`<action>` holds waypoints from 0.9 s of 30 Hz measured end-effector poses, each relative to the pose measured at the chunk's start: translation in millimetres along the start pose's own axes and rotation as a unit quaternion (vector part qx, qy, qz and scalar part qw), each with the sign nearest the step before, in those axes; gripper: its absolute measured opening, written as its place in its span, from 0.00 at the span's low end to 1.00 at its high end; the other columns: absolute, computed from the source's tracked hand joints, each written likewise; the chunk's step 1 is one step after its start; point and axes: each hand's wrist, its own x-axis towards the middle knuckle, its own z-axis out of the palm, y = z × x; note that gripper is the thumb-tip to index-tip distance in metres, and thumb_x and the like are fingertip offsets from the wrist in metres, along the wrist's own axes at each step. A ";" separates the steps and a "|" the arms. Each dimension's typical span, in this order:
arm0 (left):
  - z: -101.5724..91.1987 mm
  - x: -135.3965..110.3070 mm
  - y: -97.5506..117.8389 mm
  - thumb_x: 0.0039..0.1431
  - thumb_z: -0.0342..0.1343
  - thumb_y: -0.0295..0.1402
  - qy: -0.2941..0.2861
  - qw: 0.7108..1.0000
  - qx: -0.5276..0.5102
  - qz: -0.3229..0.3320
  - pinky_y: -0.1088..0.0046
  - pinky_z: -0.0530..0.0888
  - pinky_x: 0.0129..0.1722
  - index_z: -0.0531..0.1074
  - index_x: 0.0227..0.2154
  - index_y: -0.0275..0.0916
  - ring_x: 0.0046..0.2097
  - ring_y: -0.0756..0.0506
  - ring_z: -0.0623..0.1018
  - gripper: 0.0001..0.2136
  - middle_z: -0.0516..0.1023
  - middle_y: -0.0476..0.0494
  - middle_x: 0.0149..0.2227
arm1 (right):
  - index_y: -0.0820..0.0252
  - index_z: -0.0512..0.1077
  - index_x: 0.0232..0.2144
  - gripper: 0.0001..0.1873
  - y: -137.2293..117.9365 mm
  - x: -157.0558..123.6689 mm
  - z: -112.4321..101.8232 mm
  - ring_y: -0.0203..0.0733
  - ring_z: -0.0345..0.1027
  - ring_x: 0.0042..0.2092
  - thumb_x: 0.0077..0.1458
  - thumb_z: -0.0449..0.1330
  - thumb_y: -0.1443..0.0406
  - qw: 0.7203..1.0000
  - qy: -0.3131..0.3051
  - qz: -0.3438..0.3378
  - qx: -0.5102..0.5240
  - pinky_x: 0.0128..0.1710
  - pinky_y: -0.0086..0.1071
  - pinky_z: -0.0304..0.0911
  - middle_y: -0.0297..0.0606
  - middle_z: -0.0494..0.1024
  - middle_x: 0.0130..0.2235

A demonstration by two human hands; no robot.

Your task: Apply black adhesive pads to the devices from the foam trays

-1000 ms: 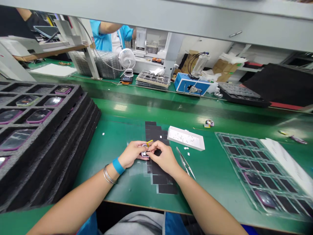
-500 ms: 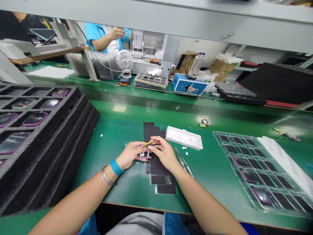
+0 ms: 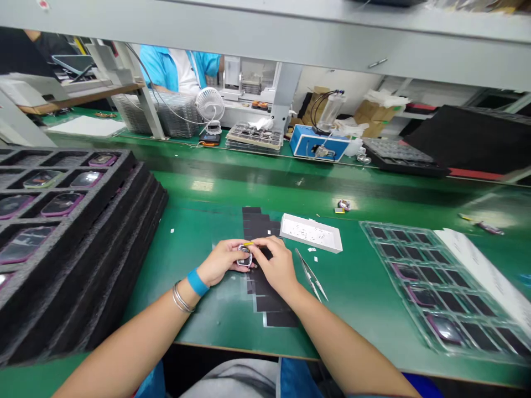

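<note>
My left hand (image 3: 219,261) is closed around a small smartwatch case (image 3: 244,256), whose opening faces up and shows dark and silver parts. At the case's far edge is a thin yellow-edged piece (image 3: 248,244) that looks like a small battery. My right hand (image 3: 276,262) pinches it with bent fingers, the fingertips close against the case. Overlapping black film sheets (image 3: 271,303) lie beneath both hands. Just right of my right hand, metal tweezers (image 3: 311,275) rest on the green mat. A shallow white box (image 3: 339,243) with tiny pieces in it sits beyond them.
Black foam trays (image 3: 145,221) with purple-rimmed watch parts are stacked at left. A clear blister tray (image 3: 418,265) of dark screens lies at right. Another open watch case (image 3: 344,205) sits farther back. Behind are a white fan (image 3: 209,105), a blue device (image 3: 317,142) and a co-worker (image 3: 182,69).
My right hand has come down slightly, and the yellow-edged piece now lies lower and flatter against the case. My left hand stays put. The co-worker's raised hand has dropped from sight.
</note>
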 end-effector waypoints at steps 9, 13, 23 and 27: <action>-6.5 -0.2 3.6 0.53 0.54 0.25 -0.024 0.985 -0.170 -0.023 0.66 0.75 0.43 0.72 0.45 0.30 0.37 0.46 0.78 0.15 0.78 0.37 0.38 | 0.54 0.75 0.37 0.11 -1.4 -4.2 2.2 0.37 0.67 0.36 0.59 0.54 0.71 0.963 -0.023 -0.209 -0.171 0.55 0.47 0.50 0.32 0.79 0.38; -7.1 -1.4 4.5 0.51 0.60 0.25 -0.038 0.990 -0.135 0.008 0.67 0.74 0.44 0.71 0.47 0.33 0.39 0.47 0.77 0.18 0.77 0.38 0.41 | 0.54 0.75 0.33 0.04 4.2 -2.8 0.9 0.41 0.65 0.43 0.55 0.60 0.67 0.992 -0.047 -0.096 -0.062 0.51 0.44 0.58 0.37 0.76 0.41; -7.0 0.6 -3.1 0.49 0.64 0.34 -0.090 0.992 -0.054 0.066 0.70 0.73 0.43 0.73 0.43 0.35 0.42 0.44 0.77 0.18 0.78 0.37 0.42 | 0.55 0.64 0.51 0.26 14.4 -5.4 8.4 0.41 0.71 0.45 0.48 0.61 0.66 0.927 -0.158 0.185 0.285 0.44 0.36 0.69 0.40 0.74 0.47; -5.6 0.2 -6.0 0.48 0.64 0.36 -0.083 0.992 -0.037 0.090 0.71 0.74 0.40 0.73 0.43 0.35 0.41 0.45 0.77 0.19 0.78 0.38 0.41 | 0.56 0.65 0.50 0.25 5.1 -7.6 6.4 0.42 0.72 0.45 0.48 0.61 0.68 0.929 -0.134 0.181 0.294 0.43 0.36 0.71 0.40 0.75 0.47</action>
